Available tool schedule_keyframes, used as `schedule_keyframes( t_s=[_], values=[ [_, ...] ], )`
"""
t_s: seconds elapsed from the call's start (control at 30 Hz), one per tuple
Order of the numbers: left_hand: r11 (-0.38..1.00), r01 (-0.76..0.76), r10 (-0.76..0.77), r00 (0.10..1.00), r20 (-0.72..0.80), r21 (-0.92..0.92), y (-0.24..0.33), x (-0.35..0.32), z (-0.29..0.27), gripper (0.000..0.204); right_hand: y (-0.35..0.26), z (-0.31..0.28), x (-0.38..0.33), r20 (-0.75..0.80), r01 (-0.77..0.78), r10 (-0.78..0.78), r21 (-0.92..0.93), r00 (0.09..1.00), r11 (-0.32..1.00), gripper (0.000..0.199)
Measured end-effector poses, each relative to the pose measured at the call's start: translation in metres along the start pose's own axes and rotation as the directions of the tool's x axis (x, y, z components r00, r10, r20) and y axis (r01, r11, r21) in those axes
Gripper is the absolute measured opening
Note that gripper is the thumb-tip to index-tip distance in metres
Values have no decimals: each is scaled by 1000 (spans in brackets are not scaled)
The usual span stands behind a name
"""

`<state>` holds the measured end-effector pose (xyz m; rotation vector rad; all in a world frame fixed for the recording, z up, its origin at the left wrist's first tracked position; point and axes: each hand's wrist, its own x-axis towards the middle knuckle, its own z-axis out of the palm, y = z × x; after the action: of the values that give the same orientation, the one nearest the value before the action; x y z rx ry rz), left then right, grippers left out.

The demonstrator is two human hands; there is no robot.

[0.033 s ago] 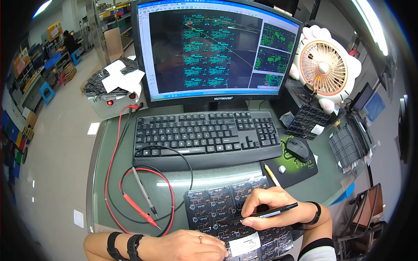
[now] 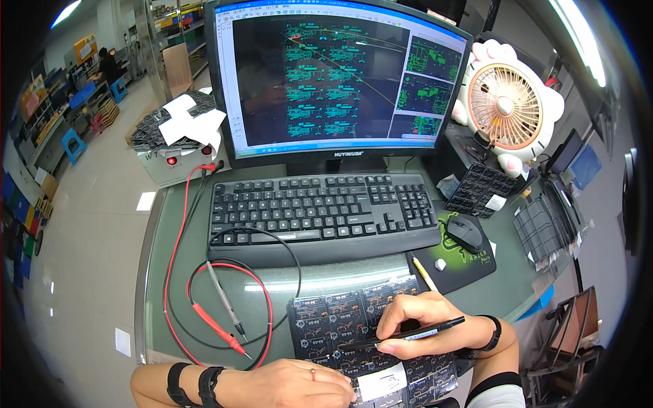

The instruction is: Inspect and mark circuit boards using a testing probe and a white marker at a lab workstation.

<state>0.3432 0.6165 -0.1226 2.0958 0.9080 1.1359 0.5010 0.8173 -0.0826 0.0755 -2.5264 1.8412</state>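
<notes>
On the far left, a blue stool (image 2: 73, 144) stands on the pale floor; nearer, a box (image 2: 160, 170) with a lit red light carries a heap of dark boards (image 2: 146, 132) topped by white papers (image 2: 192, 126). To its right, a red probe (image 2: 216, 328) and a grey probe (image 2: 224, 294) lie on the green table (image 2: 340, 275), their leads looped about them. Below these the left hand (image 2: 299, 385) rests palm down, fingers together and loosely extended, gripping nothing that shows — its underside is hidden — with the fingertips on the lower left part of the circuit-board panel (image 2: 333, 319). That dark panel lies on the table in front of the black keyboard (image 2: 320, 211), and behind the keyboard stands the monitor (image 2: 320, 81), showing a green layout. A white slip (image 2: 382, 384) lies on the panel beside the left fingertips. Over the panel's right side, the right hand (image 2: 423, 314) has thumb and fingers closed on a black pen (image 2: 430, 331), which slants down to the left, its tip end above the panel; whether it touches I cannot tell. Beyond that hand are a yellow stick (image 2: 424, 273), a mouse (image 2: 465, 232) on a black-and-green pad (image 2: 469, 270), an upright board panel (image 2: 479, 190) and a white fan (image 2: 505, 105) — then, rightmost, more stacked panels (image 2: 543, 231).
</notes>
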Motion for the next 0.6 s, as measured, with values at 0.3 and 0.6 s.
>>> schedule_keyframes(
  t_s=[0.3, 0.6],
  values=[
    [999, 36, -35, 997, 73, -15, -1, -3, 1, 22, -4, -9, -18, -131, -137, 172, 245, 976, 960, 21],
    [1000, -15, 15, 999, -50, -16, 3, 5, 1, 36, -3, 8, -58, -165, -84, 107, 142, 980, 986, 16]
  ],
)
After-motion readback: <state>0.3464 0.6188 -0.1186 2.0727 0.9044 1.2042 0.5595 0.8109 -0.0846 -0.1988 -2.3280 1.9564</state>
